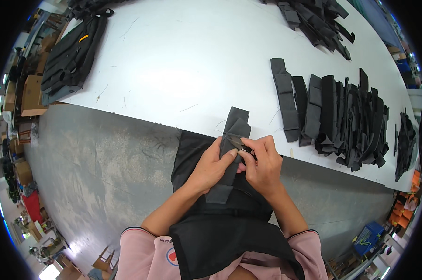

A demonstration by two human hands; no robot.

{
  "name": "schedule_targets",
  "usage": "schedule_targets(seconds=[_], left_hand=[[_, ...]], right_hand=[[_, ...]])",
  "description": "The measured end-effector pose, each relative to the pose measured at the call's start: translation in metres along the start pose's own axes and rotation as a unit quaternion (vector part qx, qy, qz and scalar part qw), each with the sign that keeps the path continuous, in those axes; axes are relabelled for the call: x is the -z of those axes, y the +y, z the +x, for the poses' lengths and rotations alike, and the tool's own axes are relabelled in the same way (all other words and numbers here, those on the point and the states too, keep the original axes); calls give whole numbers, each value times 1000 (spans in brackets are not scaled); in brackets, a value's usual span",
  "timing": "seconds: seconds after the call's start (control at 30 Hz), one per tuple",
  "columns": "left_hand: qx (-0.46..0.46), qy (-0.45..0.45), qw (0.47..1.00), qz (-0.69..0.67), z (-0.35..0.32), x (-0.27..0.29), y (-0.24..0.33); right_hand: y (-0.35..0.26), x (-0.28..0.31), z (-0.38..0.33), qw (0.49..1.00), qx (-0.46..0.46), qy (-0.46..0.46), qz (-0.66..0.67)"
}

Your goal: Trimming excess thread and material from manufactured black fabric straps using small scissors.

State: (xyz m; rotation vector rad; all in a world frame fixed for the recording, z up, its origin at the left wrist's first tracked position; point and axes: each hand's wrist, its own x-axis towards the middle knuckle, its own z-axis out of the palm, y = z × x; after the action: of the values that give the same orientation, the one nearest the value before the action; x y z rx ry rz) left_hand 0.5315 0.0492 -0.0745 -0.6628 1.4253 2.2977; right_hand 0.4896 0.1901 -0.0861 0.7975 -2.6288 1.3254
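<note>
My left hand (210,167) grips a long dark grey fabric strip (236,122) with folded sections, its thumb pressed on the strip's face. The strip's upper end reaches over the table edge, and its lower end hangs down over my black apron (229,242). Between the fingers of my right hand (265,163) is a pair of small thread snips (237,142). Their pointed blades lie against the strip, just above my left thumb. Part of the snips' handle is hidden by the right-hand fingers.
Several similar strips (285,102) lie in a row and a heap on the white table (173,60) at right. More dark pieces (316,25) are piled at the far right. A black backpack (73,58) lies at the table's left end. Loose threads dot the tabletop.
</note>
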Motion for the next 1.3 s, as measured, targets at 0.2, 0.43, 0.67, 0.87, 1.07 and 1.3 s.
schedule_targets(seconds=[0.2, 0.43, 0.67, 0.87, 1.07, 1.3], left_hand=[[-4, 8, 999, 46, 3, 4, -11], [-41, 27, 998, 50, 0, -3, -6], [-44, 11, 998, 52, 2, -1, -7], [-14, -9, 1000, 7, 4, 1, -12], [24, -6, 1000, -10, 5, 9, -5], [64, -67, 989, -118, 0, 11, -10]], right_hand=[[-2, -5, 3, 998, 30, 12, -57], [0, -7, -3, 999, -24, 21, -13], [0, -5, -3, 999, -24, 27, 7], [2, -5, -4, 997, -48, 40, 54], [10, 8, 9, 987, -99, 47, 117], [9, -6, 0, 969, -175, -13, 174]])
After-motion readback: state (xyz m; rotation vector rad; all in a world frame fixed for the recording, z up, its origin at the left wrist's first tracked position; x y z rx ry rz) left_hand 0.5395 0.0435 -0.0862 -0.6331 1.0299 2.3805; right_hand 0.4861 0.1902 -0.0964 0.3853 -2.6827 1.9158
